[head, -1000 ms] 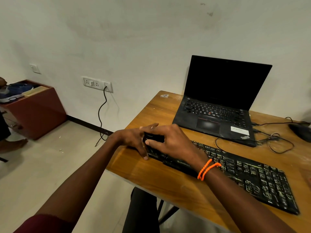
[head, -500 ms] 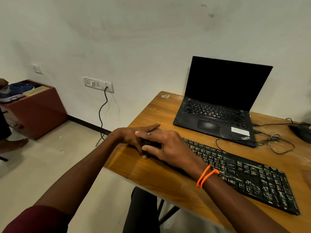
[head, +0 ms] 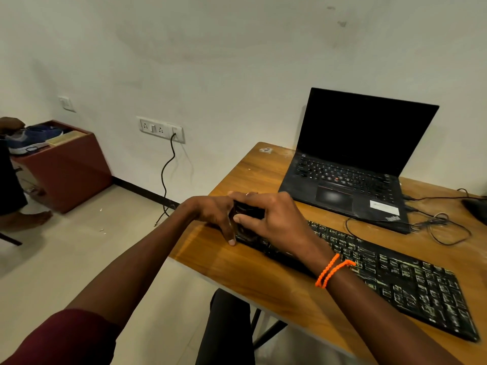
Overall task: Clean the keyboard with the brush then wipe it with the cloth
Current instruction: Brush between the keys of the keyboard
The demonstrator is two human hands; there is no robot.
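A long black keyboard [head: 395,280] with dusty, pale-smeared keys lies diagonally on the wooden desk [head: 253,275]. My left hand [head: 213,212] holds its left end, thumb down on the front corner and fingers reaching along the back edge. My right hand [head: 279,219], with an orange band on the wrist, hovers over the same end and pinches a small black object [head: 249,209] that looks like the brush; its bristles are hidden. No cloth is in sight.
An open black laptop [head: 350,177] stands behind the keyboard, with loose cables [head: 437,225] and a dark mouse [head: 477,209] at the right. A wall socket with a hanging cord [head: 168,164] is left of the desk. A red cabinet [head: 66,167] and another person's foot [head: 29,219] are at far left.
My right hand slid slightly left over the keyboard's end, then back, so the black object shows again. My left hand stayed on the keyboard's left end.
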